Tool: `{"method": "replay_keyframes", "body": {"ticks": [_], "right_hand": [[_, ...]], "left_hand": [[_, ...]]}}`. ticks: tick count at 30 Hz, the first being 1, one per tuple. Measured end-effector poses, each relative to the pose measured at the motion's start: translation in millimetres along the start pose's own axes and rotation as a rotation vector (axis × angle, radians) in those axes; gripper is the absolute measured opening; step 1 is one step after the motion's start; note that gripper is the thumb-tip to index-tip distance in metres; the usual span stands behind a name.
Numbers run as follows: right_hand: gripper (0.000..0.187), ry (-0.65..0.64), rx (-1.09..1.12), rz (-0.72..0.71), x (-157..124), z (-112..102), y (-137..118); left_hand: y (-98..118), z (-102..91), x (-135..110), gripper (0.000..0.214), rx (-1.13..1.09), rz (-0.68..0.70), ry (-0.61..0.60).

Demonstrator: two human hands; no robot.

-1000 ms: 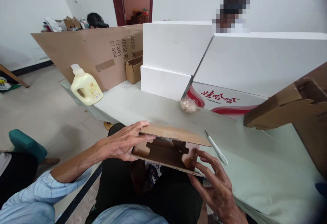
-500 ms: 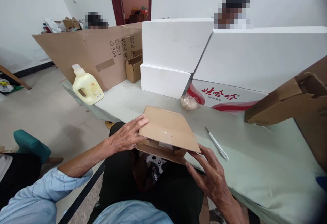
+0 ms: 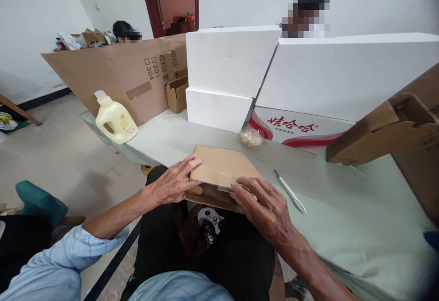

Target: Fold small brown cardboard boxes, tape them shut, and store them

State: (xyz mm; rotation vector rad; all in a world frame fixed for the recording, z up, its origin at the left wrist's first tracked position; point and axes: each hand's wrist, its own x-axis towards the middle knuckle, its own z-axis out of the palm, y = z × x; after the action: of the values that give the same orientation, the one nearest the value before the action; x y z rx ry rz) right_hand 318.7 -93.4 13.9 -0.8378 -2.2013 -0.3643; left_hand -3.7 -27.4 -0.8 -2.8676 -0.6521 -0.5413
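Observation:
A small brown cardboard box (image 3: pixel 222 163) rests at the table's near edge above my lap, its open side facing me. My left hand (image 3: pixel 178 177) grips its left side, thumb near the opening and fingers on the top. At the front opening, my right hand (image 3: pixel 264 202) has its curled fingertips at the edge of the top panel, near a strip of clear tape (image 3: pixel 224 188). The inside of the box is mostly in shadow. To the right of the box lies a white-handled craft knife (image 3: pixel 290 192) with a thin blade.
A crumpled ball of clear tape (image 3: pixel 252 137) sits beyond the box. White foam boxes (image 3: pixel 233 63) and a red-and-white carton (image 3: pixel 291 128) line the back. A yellow jug (image 3: pixel 116 120) stands left, brown cardboard (image 3: pixel 373 131) right. Two people are behind the boxes.
My right hand has moved left from the box's right corner to the middle of its front opening. The left hand keeps its hold on the left side.

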Motion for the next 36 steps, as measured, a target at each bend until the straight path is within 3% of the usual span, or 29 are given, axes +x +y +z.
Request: {"method": "replay_keyframes", "body": {"ticks": [5, 10, 13, 17, 19, 21, 25, 27, 32, 36], "right_hand": [[0.024, -0.032, 0.116, -0.026, 14.0, -4.5, -1.7], [0.017, -0.035, 0.296, 0.08, 21.8, -5.3, -1.4], [0.016, -0.026, 0.553, 0.39, 23.1, -2.6, 2.3], [0.04, 0.003, 0.903, 0.949, 22.7, 2.4, 12.4], [0.044, 0.043, 1.026, 1.088, 21.7, 3.2, 20.2], [0.044, 0.142, 1.075, 1.136, 19.4, 2.0, 31.1], [0.041, 0.401, 0.948, 1.168, 5.8, 0.9, 65.7], [0.039, 0.47, 0.818, 1.17, -5.6, 6.2, 88.2], [0.036, 0.411, 0.317, 0.999, -28.7, 38.6, 149.3], [0.029, 0.324, 0.115, 0.919, -29.2, 67.6, 197.0]], "left_hand": [[-1.0, -0.1, 0.2, 0.061, 0.006, -0.001, -0.01], [0.3, 0.3, 0.4, 0.057, 0.025, 0.0, -0.012], [2.1, -1.0, 1.6, 0.05, 0.032, 0.012, -0.012], [3.1, 0.4, 0.7, 0.044, 0.018, 0.021, -0.009], [2.6, 2.7, -2.4, 0.047, 0.008, 0.012, -0.018], [1.7, 5.0, -7.1, 0.051, 0.0, -0.002, -0.018], [-1.1, 6.7, -16.7, 0.052, -0.057, -0.057, 0.003], [-3.4, 5.3, -19.4, 0.052, -0.09, -0.106, 0.023], [-15.2, -3.6, -19.6, 0.061, -0.161, -0.25, 0.068], [-27.2, -11.2, -18.4, 0.073, -0.168, -0.339, 0.06]]}}
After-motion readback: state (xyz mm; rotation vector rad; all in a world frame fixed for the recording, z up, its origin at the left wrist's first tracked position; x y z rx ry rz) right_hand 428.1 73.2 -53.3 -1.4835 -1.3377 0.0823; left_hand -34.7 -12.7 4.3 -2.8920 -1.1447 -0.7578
